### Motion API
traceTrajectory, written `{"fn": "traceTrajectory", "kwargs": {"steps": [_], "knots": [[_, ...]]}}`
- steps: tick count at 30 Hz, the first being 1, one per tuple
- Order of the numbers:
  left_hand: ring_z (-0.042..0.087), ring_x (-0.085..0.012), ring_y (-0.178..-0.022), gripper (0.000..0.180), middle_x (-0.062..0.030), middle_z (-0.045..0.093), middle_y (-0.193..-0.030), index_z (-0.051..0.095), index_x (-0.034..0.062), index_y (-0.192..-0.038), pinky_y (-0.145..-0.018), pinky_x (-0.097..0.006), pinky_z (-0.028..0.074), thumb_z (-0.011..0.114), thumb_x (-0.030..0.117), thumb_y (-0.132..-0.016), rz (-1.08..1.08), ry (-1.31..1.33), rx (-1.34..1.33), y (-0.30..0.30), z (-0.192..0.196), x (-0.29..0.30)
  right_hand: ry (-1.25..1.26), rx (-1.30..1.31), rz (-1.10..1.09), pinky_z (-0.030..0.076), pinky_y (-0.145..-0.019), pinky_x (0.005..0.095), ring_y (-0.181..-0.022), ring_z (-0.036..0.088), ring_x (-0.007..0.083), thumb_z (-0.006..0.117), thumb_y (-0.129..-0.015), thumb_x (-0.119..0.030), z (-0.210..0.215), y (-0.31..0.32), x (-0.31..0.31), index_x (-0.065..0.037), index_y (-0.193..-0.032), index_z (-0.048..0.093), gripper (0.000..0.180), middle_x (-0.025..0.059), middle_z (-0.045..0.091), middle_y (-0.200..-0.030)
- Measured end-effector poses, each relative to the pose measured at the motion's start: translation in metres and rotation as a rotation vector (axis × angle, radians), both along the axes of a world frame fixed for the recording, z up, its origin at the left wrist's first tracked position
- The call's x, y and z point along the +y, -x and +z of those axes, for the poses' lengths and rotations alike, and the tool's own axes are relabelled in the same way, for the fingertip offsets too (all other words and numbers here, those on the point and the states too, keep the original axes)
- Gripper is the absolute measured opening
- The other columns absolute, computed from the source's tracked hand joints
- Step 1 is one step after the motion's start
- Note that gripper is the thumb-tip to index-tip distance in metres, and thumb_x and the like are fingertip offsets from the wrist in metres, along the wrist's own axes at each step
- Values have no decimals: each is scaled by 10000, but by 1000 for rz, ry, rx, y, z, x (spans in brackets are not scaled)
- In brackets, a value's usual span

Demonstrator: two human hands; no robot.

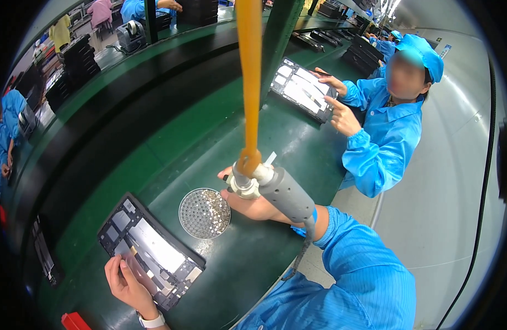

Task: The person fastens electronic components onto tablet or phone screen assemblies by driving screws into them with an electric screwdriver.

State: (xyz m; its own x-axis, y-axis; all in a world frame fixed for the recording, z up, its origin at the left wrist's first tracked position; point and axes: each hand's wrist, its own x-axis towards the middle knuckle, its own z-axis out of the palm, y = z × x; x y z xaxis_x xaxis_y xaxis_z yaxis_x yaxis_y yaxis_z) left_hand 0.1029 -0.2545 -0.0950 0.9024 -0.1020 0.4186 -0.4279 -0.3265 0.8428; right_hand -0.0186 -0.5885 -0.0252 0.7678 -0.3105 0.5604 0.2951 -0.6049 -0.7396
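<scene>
head view: green bench (171, 137). left hand (127, 283), grip pressed flat on the near edge of an opened tablet chassis (151, 250) lying at bench front. right hand (253, 203), grip wrapped round a grey powered screwdriver (283, 192) hung from an orange cord (249, 82). round dish of screws (204, 213) just beside, between both hands. co-worker in blue (382, 137) handling another chassis (303, 88) further along.

screw dish (204, 213) right of open tablet (150, 251), screwdriver (280, 190) right of dish, all on bench (171, 137)
</scene>
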Motion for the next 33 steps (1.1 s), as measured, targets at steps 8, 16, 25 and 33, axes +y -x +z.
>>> {"fn": "traceTrajectory", "kwargs": {"steps": [8,16,25,33], "knots": [[601,-178,-992,165,-109,627,-1095,642,-93,-1047,-905,-283,479,554,27,-977,-2,7,25,1,1,2,-3,8,5,553,-671,281,-718,714,180,841,-711,-163,-1,0,0,39,-1064,667,442,133,729,-853],[605,-177,-977,164,-105,625,-1089,647,-91,-1050,-887,-279,485,561,23,-970,-1,14,27,2,3,1,-33,-88,33,555,-668,283,-720,715,181,841,-709,-160,-8,-1,-2,38,-1059,667,438,132,729,-852],[608,-179,-979,159,-109,627,-1090,646,-90,-1043,-887,-282,490,560,22,-970,-1,19,29,1,1,2,-10,-30,2,558,-671,288,-721,717,185,841,-702,-149,-6,0,1,40,-1059,666,440,135,730,-854],[596,-174,-992,165,-111,630,-1095,640,-89,-1043,-908,-276,471,553,37,-982,-19,1,21,0,1,3,-33,-2,12,554,-653,286,-702,714,190,806,-736,-128,-3,3,3,40,-1054,662,388,128,725,-838]]}}
